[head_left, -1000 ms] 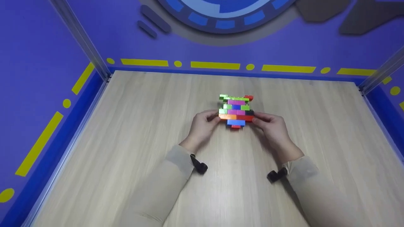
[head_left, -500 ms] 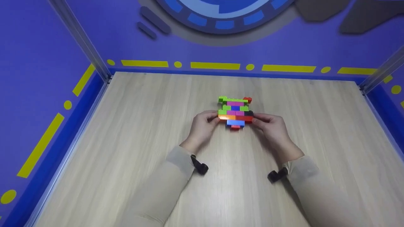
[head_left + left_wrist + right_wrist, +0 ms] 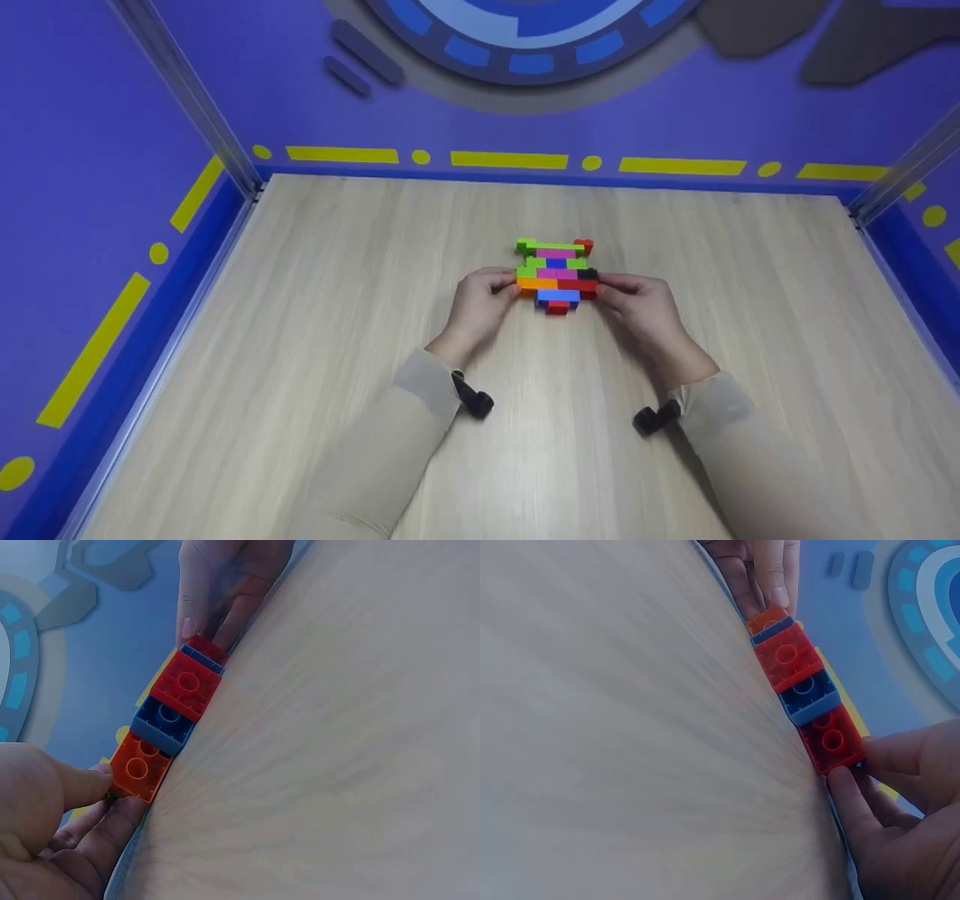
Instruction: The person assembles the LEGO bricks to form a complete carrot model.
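Note:
A model of joined toy building bricks (image 3: 556,274) lies at the middle of the table in the head view, its rows green, pink, blue, orange, red and black. My left hand (image 3: 480,304) pinches its left end at the orange brick (image 3: 139,769). On the opposite side my right hand (image 3: 646,304) pinches the red brick (image 3: 832,741) beside the black one. Hollow undersides of a blue brick (image 3: 163,724) and a middle red brick (image 3: 187,682) face the wrist cameras. The far side of the model is hidden in both wrist views.
The pale wooden table (image 3: 300,300) is bounded by a purple-blue back wall (image 3: 495,124) with yellow dashes and a similar left wall (image 3: 67,187). Metal corner posts (image 3: 195,97) rise at the back. Each sleeve cuff carries a small black camera (image 3: 474,397).
The brick model has tipped slightly, its far green and red end shifting toward me. Both hands keep their pinch and stay nearly in place. The head view has tilted up a little.

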A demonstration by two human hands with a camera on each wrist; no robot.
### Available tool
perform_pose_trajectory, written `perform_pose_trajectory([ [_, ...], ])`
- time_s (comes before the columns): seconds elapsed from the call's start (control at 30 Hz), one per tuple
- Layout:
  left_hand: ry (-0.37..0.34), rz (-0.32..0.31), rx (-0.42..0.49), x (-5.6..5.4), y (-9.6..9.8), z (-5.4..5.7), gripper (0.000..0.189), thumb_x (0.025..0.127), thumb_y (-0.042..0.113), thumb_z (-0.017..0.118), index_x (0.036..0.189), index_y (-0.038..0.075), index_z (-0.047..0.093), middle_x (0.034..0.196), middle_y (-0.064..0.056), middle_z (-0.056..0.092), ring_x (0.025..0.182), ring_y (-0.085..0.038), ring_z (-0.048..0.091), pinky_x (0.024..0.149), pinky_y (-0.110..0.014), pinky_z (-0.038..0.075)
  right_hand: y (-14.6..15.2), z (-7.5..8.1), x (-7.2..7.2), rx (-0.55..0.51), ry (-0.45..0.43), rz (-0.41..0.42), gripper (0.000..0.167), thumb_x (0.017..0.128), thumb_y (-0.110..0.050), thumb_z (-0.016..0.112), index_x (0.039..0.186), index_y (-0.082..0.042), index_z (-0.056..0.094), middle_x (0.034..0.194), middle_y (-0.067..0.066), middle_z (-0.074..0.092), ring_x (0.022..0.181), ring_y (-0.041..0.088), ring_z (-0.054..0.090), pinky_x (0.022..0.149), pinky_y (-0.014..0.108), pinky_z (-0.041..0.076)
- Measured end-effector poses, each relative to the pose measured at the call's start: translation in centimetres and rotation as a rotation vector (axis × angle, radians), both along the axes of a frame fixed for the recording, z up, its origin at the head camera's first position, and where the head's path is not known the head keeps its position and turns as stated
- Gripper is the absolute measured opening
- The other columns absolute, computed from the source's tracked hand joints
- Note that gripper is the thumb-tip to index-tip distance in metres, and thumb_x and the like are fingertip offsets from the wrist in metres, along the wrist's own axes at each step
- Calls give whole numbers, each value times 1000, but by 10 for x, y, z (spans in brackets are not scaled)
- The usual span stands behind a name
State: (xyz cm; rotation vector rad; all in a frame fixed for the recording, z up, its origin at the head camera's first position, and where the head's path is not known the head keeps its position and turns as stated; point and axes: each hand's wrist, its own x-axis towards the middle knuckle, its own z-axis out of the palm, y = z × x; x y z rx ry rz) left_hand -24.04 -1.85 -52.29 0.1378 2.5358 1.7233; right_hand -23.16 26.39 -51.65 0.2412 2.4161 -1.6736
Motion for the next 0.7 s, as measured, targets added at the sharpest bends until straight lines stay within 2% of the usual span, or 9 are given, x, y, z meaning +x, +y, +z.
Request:
perform_pose_trajectory([
  [0.1, -3, -6, -2, 0, -1, -1, 29, 108, 6, 75, 136, -1, 79, 144, -16, 77, 142, -33, 69, 127, -44, 52, -1, 0, 0, -2, -4, 2, 45, 111, -21, 73, 153, -7, 70, 162, 18, 66, 155, 32, 56, 132, 50, 47],
  [0.27, -5, -3, -11, 1, -5, -2, 29, 108, 7, 74, 137, -1, 78, 144, -16, 77, 142, -33, 69, 126, -44, 53, -5, 1, 1, 2, -11, 15, 46, 110, -22, 74, 153, -7, 70, 162, 19, 66, 154, 32, 57, 131, 48, 48],
  [0.47, -2, 52, 30, 0, -14, 5, 33, 105, 11, 79, 137, 1, 79, 142, -16, 78, 136, -31, 73, 120, -43, 58, -3, 9, -5, -27, -5, 36, 52, 111, -32, 73, 157, -8, 67, 163, 16, 65, 152, 28, 58, 132, 46, 47],
  [0.6, 13, 89, 51, 1, -27, 14, 45, 103, 24, 82, 142, 1, 77, 146, -16, 75, 129, -33, 73, 113, -46, 62, 6, 16, -5, -141, 33, -28, 54, 114, -29, 68, 160, -1, 60, 152, 17, 70, 132, 19, 71, 118, 35, 58],
  [0.7, 40, 52, -29, -1, -45, 24, 57, 103, 39, 82, 149, 6, 73, 156, -15, 68, 138, -36, 67, 117, -51, 58, 20, 23, -4, -158, 79, -53, 53, 116, -26, 62, 161, 1, 57, 146, 16, 69, 117, 15, 75, 104, 27, 64],
])
